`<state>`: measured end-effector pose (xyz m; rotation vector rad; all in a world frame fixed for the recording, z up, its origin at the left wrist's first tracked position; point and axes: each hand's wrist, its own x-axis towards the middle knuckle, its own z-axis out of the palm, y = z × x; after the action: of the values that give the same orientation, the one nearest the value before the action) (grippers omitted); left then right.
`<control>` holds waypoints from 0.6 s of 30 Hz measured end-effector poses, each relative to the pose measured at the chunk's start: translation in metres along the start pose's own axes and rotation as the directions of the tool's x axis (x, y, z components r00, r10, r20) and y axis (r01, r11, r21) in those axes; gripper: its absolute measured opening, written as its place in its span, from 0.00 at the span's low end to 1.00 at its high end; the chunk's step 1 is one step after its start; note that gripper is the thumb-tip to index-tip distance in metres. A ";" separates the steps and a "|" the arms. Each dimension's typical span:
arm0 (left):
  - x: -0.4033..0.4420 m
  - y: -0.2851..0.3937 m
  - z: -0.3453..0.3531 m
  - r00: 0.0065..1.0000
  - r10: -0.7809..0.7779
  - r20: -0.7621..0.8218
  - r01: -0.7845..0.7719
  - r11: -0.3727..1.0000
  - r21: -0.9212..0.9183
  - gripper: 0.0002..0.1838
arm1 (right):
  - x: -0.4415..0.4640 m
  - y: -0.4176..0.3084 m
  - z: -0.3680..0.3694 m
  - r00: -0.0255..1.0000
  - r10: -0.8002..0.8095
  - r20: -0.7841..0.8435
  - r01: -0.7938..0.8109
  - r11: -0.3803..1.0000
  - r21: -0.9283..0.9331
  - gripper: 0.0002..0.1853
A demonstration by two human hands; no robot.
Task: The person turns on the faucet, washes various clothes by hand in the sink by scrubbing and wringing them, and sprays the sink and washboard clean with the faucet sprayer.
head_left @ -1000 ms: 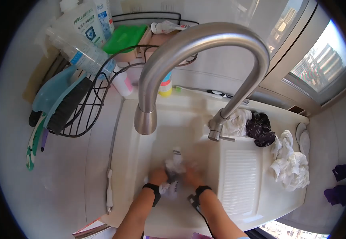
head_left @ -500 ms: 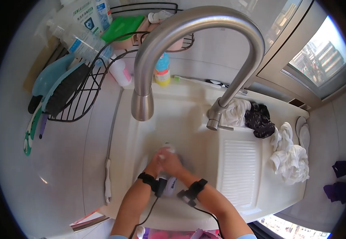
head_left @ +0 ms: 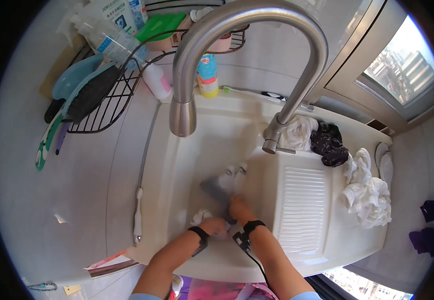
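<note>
In the cloudy water of the white sink (head_left: 182, 165), my right hand (head_left: 240, 209) closes on the lower end of a wet grey-and-white sock (head_left: 219, 187). White parts with dark marks spread out beyond that hand. My left hand (head_left: 215, 226) is lower and to the left, its fingers curled and partly hidden by the water and the wrist. Beside it lies a bunched white cloth (head_left: 201, 216). What the left fingers hold cannot be made out. Both wrists wear black straps with small devices and a cable.
A tall curved faucet (head_left: 183, 117) arches over the basin. At right is a ribbed washboard (head_left: 303, 210), with wet white clothes (head_left: 369, 202) and a black patterned cloth (head_left: 328, 145) beyond. A wire rack (head_left: 109, 112) holds brushes and bottles. A toothbrush (head_left: 138, 215) lies on the left rim.
My hands were clasped together around a white cloth; now they are apart and lower. The grey-and-white sock has come into view, spread in the water. The view has shifted slightly.
</note>
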<state>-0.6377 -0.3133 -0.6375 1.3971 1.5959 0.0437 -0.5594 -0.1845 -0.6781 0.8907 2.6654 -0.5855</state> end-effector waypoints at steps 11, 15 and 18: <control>0.015 -0.054 -0.105 0.956 -0.172 -0.237 -0.206 0.179 -0.962 0.17 | 0.021 0.002 -0.170 0.802 0.380 -0.460 0.027 0.748 0.664 0.15; -0.019 0.004 -0.150 0.819 -0.448 -0.358 -0.276 0.239 -0.931 0.17 | 0.012 0.011 -0.130 0.752 0.167 -0.638 0.017 0.962 0.272 0.15; 0.006 -0.032 -0.112 0.634 -0.519 -0.573 0.258 0.840 -0.476 0.22 | 0.012 0.018 -0.078 0.960 0.015 -0.281 -0.108 0.943 -0.316 0.18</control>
<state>-0.7343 -0.2591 -0.6012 0.7225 2.3489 0.6288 -0.5673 -0.1293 -0.6193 1.0116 2.8434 0.0084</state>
